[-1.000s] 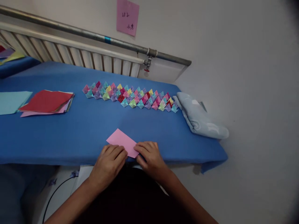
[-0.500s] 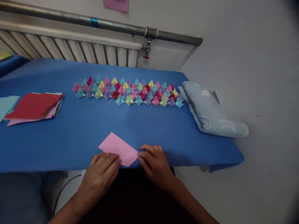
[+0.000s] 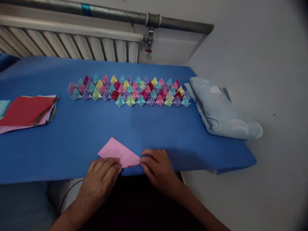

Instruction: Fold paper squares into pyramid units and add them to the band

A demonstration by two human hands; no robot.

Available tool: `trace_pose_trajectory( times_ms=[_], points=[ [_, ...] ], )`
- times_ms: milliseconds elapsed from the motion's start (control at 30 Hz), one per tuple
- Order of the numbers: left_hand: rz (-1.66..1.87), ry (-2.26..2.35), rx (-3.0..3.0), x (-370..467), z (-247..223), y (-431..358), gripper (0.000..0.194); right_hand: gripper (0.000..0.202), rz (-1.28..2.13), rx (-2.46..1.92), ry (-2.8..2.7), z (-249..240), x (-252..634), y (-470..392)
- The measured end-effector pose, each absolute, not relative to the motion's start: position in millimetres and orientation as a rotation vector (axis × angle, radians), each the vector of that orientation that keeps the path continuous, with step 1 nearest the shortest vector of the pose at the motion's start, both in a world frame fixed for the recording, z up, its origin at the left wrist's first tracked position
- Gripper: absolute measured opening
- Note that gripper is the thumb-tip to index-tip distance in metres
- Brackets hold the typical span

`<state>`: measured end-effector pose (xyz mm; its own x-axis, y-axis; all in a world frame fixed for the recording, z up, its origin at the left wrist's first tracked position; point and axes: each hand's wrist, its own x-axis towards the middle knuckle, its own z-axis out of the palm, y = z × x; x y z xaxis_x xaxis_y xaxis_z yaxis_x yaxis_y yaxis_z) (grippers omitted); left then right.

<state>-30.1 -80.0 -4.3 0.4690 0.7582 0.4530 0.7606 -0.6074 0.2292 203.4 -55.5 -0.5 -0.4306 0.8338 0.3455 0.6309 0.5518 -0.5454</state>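
A folded sheet of pink origami paper [image 3: 119,152] lies at the front edge of the blue-covered table, one corner pointing away from me. Its lower edge lifts slightly between my hands. My left hand [image 3: 102,175] presses fingers together over the lower left part of the paper, closed on it with the thumb side near the edge. At the right corner, my right hand [image 3: 157,168] pinches the paper's tip between thumb and fingers. Beyond them stand rows of small folded paper boats [image 3: 141,100] in several colours.
A stack of coloured paper [image 3: 29,110] with red on top lies at left, beside a light blue sheet [image 3: 3,107]. A folded pale blue blanket [image 3: 223,112] sits at the right end of the blue cloth [image 3: 72,134]. Behind are a radiator [image 3: 79,45] and pipe [image 3: 115,14].
The pink paper's lower right part has been drawn up, so its lower corner no longer sticks out between my hands. The view has shifted slightly; both hands keep hold of the paper.
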Motion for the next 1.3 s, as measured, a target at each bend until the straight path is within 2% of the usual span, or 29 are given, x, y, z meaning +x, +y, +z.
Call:
trace_pose_trajectory(
  times_ms=[367,533,900,1300],
  points=[
    [-0.7,-1.48,-2.738,-14.5,10.5,-68.5,0.021,0.013,0.517,-1.187,-2.155,2.7,201.3,-50.6],
    [-0.667,-1.703,-2.711,-14.5,1.8,-67.5,0.025,0.012,0.535,-1.192,-2.131,2.9,200.5,-49.2],
    [-0.84,-1.977,-2.669,-16.5,-3.8,-64.6,0.026,0.011,0.587,-1.256,-2.1,3.7,198.1,-46.0],
    [-0.85,-1.942,-2.59,-13.2,-6.1,-59.6,0.03,0.012,0.551,-1.291,-2.123,4.8,195.7,-43.5]
  ],
)
